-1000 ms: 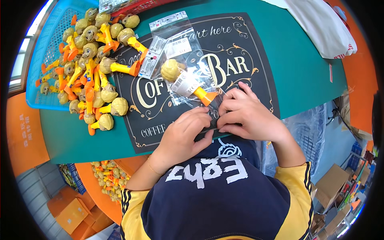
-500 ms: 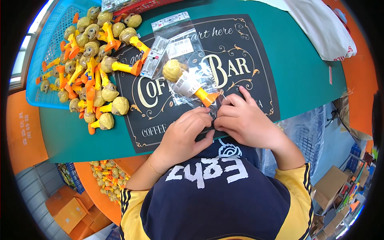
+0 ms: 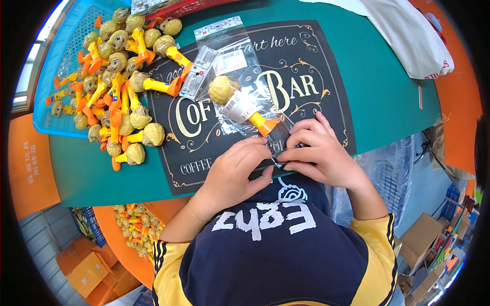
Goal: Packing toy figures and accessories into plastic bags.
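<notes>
A yellow-headed toy [image 3: 223, 90] with a yellow stem and orange foot lies inside a clear plastic bag [image 3: 230, 122], a white label around its stem. The bag's near end is pinched between the fingers of my left hand [image 3: 240, 166], below the orange foot. My right hand [image 3: 322, 155] is closed on the same end, just right of the left; its fingertips are bunched and partly hidden. Another clear bag with a printed header [image 3: 218, 25] lies flat just beyond, partly under the bagged toy.
A black printed mat [image 3: 332, 102] lies under the work on a green table [image 3: 388, 102]. Loose toys [image 3: 120, 86] spill from a blue basket [image 3: 61, 46] at left. A red basket [image 3: 194, 7] stands at the back, a white cloth bag [image 3: 403, 35] at far right. More toys sit below the table's edge.
My right hand has shifted slightly right and away from my left, drawing the bag's near end wider. The left hand and the toy have hardly moved.
</notes>
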`<state>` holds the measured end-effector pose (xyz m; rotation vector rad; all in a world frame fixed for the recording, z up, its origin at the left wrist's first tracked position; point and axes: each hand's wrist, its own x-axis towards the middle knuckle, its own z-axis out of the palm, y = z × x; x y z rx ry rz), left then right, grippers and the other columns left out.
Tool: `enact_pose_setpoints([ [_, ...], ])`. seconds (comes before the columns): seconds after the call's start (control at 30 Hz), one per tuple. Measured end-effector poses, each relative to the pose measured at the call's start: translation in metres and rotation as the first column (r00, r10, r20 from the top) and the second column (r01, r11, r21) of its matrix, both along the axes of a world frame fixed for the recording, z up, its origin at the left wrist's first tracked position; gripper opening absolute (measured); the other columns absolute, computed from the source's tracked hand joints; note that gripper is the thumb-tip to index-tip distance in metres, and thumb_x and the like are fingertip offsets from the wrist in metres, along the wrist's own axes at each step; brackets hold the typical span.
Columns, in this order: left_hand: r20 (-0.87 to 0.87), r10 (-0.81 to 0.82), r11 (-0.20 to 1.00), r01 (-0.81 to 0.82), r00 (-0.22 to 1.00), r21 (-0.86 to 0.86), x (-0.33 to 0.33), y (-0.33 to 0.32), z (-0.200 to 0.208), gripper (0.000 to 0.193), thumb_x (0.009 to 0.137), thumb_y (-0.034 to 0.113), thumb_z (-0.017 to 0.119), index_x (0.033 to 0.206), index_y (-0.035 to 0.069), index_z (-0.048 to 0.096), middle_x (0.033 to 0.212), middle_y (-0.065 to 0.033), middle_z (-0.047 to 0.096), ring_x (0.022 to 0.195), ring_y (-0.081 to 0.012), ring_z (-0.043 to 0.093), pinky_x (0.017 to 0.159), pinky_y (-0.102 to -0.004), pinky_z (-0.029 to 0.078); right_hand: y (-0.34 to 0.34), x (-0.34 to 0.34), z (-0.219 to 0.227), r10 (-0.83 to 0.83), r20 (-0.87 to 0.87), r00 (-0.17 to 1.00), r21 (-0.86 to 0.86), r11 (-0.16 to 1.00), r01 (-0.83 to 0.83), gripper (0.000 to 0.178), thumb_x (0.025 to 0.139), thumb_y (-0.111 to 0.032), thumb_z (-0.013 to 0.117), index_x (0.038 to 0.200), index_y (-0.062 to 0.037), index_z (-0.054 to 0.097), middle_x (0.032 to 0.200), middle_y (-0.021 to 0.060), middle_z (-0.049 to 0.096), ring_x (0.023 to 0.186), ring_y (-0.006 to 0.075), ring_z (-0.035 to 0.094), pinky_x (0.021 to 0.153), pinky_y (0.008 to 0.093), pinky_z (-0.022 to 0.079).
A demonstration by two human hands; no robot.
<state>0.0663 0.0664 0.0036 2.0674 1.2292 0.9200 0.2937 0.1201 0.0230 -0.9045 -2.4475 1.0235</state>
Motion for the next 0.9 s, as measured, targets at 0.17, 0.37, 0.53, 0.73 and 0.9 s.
enact_pose_setpoints([
  [0.17, -0.004, 0.007, 1.000, -0.007, 1.000, -0.007, 0.001, -0.002, 0.001, 0.032, 0.068, 0.004, 0.078, 0.096, 0.005, 0.062, 0.096, -0.0100, 0.067, 0.103, -0.0295, 0.066, 0.087, -0.0377, 0.053, -0.004, -0.010, 0.005, 0.013, 0.106, 0.994, 0.086, 0.996, -0.022, 0.014, 0.077, -0.021, 0.076, 0.091, -0.0183, 0.073, 0.093, -0.0061, 0.059, 0.110, 0.0211, 0.053, 0.110, 0.0642, 0.022],
  [0.37, -0.008, 0.007, 1.000, -0.007, 1.000, 0.002, 0.000, -0.002, 0.001, 0.032, 0.068, 0.003, 0.078, 0.096, 0.005, 0.062, 0.096, -0.0101, 0.067, 0.103, -0.0291, 0.066, 0.086, -0.0373, 0.053, -0.009, -0.015, -0.003, 0.021, 0.125, 0.992, 0.130, 0.991, -0.037, 0.012, 0.081, -0.016, 0.072, 0.090, -0.0153, 0.065, 0.097, -0.0040, 0.058, 0.113, 0.0223, 0.053, 0.112, 0.0635, 0.020],
  [0.53, 0.007, 0.014, 1.000, -0.014, 1.000, 0.003, 0.001, -0.001, 0.003, 0.033, 0.068, 0.004, 0.078, 0.097, 0.005, 0.062, 0.096, -0.0100, 0.067, 0.101, -0.0291, 0.066, 0.085, -0.0372, 0.053, -0.010, -0.011, -0.007, -0.057, 0.004, 0.998, 0.003, 0.998, 0.057, 0.009, 0.084, -0.011, 0.068, 0.091, -0.0139, 0.063, 0.100, -0.0009, 0.057, 0.114, 0.0235, 0.052, 0.114, 0.0591, 0.016],
  [0.73, -0.073, 0.045, 0.999, -0.043, 0.996, 0.030, 0.006, -0.003, 0.005, 0.023, 0.076, 0.006, 0.074, 0.098, 0.006, 0.065, 0.099, -0.0078, 0.065, 0.096, -0.0272, 0.065, 0.079, -0.0357, 0.055, -0.014, -0.011, 0.000, -0.049, -0.030, 0.998, -0.064, 0.997, 0.047, 0.008, 0.084, -0.012, 0.068, 0.090, -0.0141, 0.063, 0.099, 0.0008, 0.056, 0.113, 0.0244, 0.052, 0.114, 0.0565, 0.015],
  [0.9, -0.091, 0.027, 0.995, -0.018, 0.996, 0.093, 0.004, 0.000, 0.003, 0.013, 0.077, 0.003, 0.074, 0.089, 0.006, 0.068, 0.096, -0.0072, 0.067, 0.092, -0.0262, 0.066, 0.079, -0.0351, 0.053, -0.013, 0.004, -0.001, -0.086, -0.074, 0.994, -0.028, 0.996, 0.084, 0.006, 0.084, -0.009, 0.067, 0.088, -0.0109, 0.062, 0.098, 0.0043, 0.055, 0.112, 0.0263, 0.051, 0.110, 0.0520, 0.024],
])
